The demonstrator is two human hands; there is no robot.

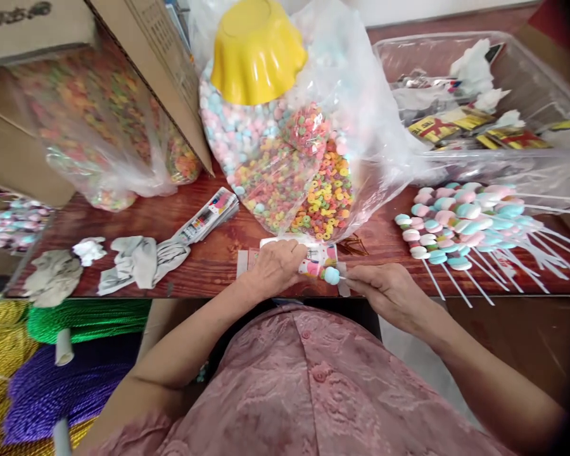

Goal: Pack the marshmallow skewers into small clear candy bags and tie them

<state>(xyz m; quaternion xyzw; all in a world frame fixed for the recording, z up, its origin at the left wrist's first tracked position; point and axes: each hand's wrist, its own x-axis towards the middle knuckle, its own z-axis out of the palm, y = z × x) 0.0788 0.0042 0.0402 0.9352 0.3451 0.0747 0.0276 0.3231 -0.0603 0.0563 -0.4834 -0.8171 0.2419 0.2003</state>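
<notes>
My left hand [274,269] is closed on a small printed plastic bag [319,258] at the near edge of the wooden table [218,253]. My right hand [384,288] pinches a thin white stick, whose pale blue marshmallow tip [331,275] touches the bag's opening. A pile of pastel marshmallow sticks [460,221] lies just right of my hands. Directly behind them stands a big clear bag of coloured cereal rings and marshmallows [289,171], with a yellow bowl [256,50] resting on top.
A stack of printed bags [209,215] and crumpled cloths [137,259] lie to the left. Behind them is a cardboard box with a cereal bag [99,126]. A clear bin [479,107] stands at back right. Green, purple and yellow cord spools [52,354] sit below left.
</notes>
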